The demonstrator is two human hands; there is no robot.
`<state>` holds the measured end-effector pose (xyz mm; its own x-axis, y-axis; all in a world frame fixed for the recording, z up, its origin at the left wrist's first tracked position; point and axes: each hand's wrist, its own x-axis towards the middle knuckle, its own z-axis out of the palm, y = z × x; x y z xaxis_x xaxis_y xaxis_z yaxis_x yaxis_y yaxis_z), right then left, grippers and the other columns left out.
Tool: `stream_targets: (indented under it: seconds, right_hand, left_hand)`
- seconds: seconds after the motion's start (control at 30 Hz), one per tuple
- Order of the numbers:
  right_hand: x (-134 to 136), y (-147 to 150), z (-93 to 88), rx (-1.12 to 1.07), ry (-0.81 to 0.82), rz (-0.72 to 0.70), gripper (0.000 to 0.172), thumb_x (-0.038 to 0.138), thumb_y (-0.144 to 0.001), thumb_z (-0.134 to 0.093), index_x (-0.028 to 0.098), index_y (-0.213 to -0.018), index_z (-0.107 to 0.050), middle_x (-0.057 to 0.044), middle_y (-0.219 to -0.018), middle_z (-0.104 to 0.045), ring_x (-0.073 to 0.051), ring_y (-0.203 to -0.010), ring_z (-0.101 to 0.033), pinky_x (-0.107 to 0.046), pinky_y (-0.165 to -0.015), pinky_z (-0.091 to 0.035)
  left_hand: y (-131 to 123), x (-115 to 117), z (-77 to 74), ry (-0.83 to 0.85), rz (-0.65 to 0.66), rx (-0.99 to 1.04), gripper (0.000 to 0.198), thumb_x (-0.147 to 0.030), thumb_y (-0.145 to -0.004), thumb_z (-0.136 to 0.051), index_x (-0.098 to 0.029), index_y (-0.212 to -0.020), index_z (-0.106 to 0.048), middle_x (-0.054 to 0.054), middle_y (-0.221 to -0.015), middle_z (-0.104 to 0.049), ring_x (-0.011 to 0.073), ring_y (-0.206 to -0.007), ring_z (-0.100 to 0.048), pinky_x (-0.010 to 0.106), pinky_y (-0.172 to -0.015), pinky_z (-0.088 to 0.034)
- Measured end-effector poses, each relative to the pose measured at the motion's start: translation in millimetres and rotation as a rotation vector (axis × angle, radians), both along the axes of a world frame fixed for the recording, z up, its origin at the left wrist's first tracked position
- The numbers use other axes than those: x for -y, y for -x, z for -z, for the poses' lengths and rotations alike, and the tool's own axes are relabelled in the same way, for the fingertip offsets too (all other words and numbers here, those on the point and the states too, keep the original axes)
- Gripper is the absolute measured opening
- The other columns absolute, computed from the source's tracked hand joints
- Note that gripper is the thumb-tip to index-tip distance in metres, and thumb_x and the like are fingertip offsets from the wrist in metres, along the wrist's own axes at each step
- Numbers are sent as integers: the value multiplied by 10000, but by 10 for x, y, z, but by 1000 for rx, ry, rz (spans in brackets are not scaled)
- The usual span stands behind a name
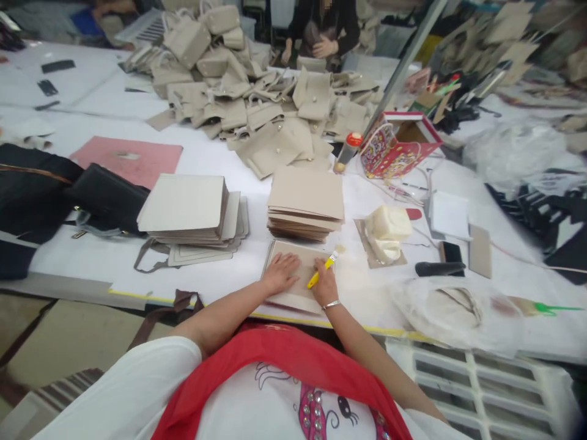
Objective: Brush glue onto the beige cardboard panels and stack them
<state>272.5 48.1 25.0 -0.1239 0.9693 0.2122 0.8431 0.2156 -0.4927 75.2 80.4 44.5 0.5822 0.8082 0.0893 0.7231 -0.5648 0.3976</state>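
- The white worktable (202, 156) runs across everything in front of me, and its near edge is against my body.
- A heap of beige bag parts (257, 104) lies at the far side. A co-worker (323, 30) in dark sleeves stands behind it, hands apart from mine.
- Black bags (105, 195) lie to my left, with a pink sheet (128, 157) beyond them.
- Two stacks of cut beige panels sit just beyond my hands: a left stack (183, 201) that is fanned and uneven, and a tidier middle stack (306, 195) straight ahead.
- A red printed gift bag (394, 146) lies tipped on its side to the right. I see its brown inside but cannot tell if it holds anything.
- A white slatted crate (481, 379) sits below the table's right edge, its contents hidden.
- A cream lump (389, 232) rests on a small beige offcut right of my brush hand.
- The beige panel (293, 249) lies flat at the table's near edge, directly under both hands, with its long sides running away from me.
- My left hand (280, 273) is spread open, palm down, pinning the panel's left half. It grips nothing.
- My right hand (324, 287) rests on the panel's right half, fingers closed round a yellow-handled brush (326, 264).
- The brush slants up and to the right, with its pale tip at the panel's far right corner, nearer the lump than the stacks.
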Motion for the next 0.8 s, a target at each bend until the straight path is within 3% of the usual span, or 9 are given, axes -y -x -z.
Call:
stream_targets:
  seconds: [0.1, 0.23, 0.33, 0.43, 0.53, 0.63, 0.73, 0.8]
  right_hand:
    - [29, -135, -132, -64, -25, 97, 409, 157, -801, -369, 116, -1208, -363, -148, -1230, -481, -186, -1163, -435, -381, -967, -374]
    - [98, -292, -219, -75, 11, 285, 417, 249, -818, -372, 127, -1217, -350, -140, -1206, -492, -199, -1162, -438, -388, -946, -386]
    - [151, -251, -193, -92, 94, 293, 418, 277, -806, -382, 127, -1196, -373, -141, -1195, -505, -213, -1135, -462, -394, -939, -386]
    - [184, -137, -167, -141, 145, 300, 424, 320, -804, -382, 127, -1182, -389, -144, -1188, -513, -225, -1105, -487, -397, -923, -397]
    - [172, -92, -161, -185, 166, 332, 437, 364, -801, -388, 153, -1183, -394, -130, -1165, -531, -233, -1065, -519, -394, -884, -427]
    - [142, -149, -203, -196, 148, 354, 400, 375, -797, -393, 186, -1149, -406, -119, -1172, -527, -241, -1064, -524, -395, -879, -429]
    - [171, -241, -336, -228, 99, 410, 376, 394, -802, -399, 204, -1127, -406, -115, -1195, -511, -235, -1080, -515, -391, -892, -417]
    - [222, -298, -436, -276, 78, 442, 359, 399, -807, -399, 197, -1104, -416, -115, -1178, -524, -224, -1055, -532, -380, -881, -422]
  left_hand:
    - [410, -122, -307, -98, -256, 165, 480, -345, -888, -332, -138, -1321, -334, 141, -1371, -375, 181, -1288, -303, 370, -1053, -260]
    - [1354, -317, -888, -320, -628, 77, 703, -464, -809, -473, -109, -1365, -231, 187, -1435, -214, 273, -1342, -140, 442, -1070, -170]
    - [2003, -454, -1115, -244, -679, -155, 849, -497, -721, -578, -108, -1376, -204, 206, -1419, -240, 340, -1323, -160, 496, -1043, -170]
    - [2383, -511, -1128, -93, -561, -342, 701, -358, -744, -574, -113, -1338, -294, 173, -1313, -423, 287, -1222, -366, 409, -1004, -285]
    - [2535, -523, -1119, -60, -520, -434, 472, -238, -772, -510, -153, -1232, -449, 118, -1157, -555, 228, -1076, -495, 334, -913, -387]
    - [2530, -469, -1218, -106, -438, -435, 259, -237, -805, -453, -219, -1025, -588, 64, -1011, -615, 192, -952, -552, 309, -833, -438]
    - [2307, -237, -1354, -341, -373, -302, 242, -237, -825, -421, -233, -980, -608, 67, -924, -630, 188, -903, -569, 321, -817, -453]
    - [2004, 4, -1366, -510, -286, -167, 255, -231, -815, -454, -248, -1029, -590, 78, -907, -630, 198, -883, -573, 347, -819, -456]
